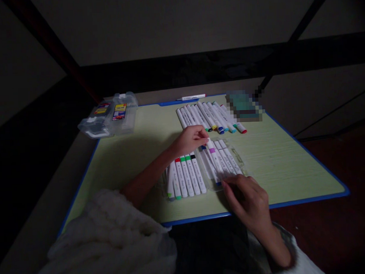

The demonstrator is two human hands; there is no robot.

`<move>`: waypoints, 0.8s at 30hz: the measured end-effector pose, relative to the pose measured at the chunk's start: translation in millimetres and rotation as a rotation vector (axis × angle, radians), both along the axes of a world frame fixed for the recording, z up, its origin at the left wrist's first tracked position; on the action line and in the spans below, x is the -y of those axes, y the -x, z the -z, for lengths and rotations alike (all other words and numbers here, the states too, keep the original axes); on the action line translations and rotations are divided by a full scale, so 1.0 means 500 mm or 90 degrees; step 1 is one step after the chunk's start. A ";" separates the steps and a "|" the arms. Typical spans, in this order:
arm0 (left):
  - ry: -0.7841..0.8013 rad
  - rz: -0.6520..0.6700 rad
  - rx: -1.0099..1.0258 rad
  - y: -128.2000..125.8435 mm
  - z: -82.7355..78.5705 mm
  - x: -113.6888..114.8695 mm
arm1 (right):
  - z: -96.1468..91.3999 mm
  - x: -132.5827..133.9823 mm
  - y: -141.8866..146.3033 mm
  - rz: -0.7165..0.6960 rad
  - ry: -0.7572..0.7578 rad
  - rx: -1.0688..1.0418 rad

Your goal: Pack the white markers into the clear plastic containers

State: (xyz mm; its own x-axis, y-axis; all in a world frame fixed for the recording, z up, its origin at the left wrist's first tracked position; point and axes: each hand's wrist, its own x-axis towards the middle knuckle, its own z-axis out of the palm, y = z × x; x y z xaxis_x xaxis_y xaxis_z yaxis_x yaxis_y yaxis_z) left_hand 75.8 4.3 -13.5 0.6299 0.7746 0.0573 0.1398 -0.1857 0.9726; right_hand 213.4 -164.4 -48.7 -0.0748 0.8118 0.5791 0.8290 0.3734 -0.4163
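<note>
My left hand (190, 140) is curled, its fingertips pinching the top of a white marker with a purple band (213, 156). That marker lies among several white markers in a clear plastic tray (228, 161). My right hand (247, 198) rests at the near end of the tray, fingers bent against its edge. A second row of white markers (186, 175) with red, green and black bands lies just left of the tray. Both hands are over the pale green table (135, 154).
Another row of markers (208, 117) with coloured caps lies further back. A single marker (190, 97) sits at the far edge. A clear plastic case (110, 114) with a handle stands at the far left corner. A blurred teal object (244, 105) is at the far right.
</note>
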 end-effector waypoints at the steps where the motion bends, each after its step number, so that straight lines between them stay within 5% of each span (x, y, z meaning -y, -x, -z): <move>1: 0.011 0.002 0.004 0.000 -0.001 0.002 | 0.001 0.000 0.000 -0.001 0.002 -0.003; 17: 0.080 -0.039 0.104 -0.001 -0.032 0.014 | 0.000 0.010 -0.001 -0.016 -0.092 -0.079; 24: 0.086 -0.054 0.025 0.010 -0.036 0.005 | 0.000 0.011 0.000 -0.031 -0.089 -0.070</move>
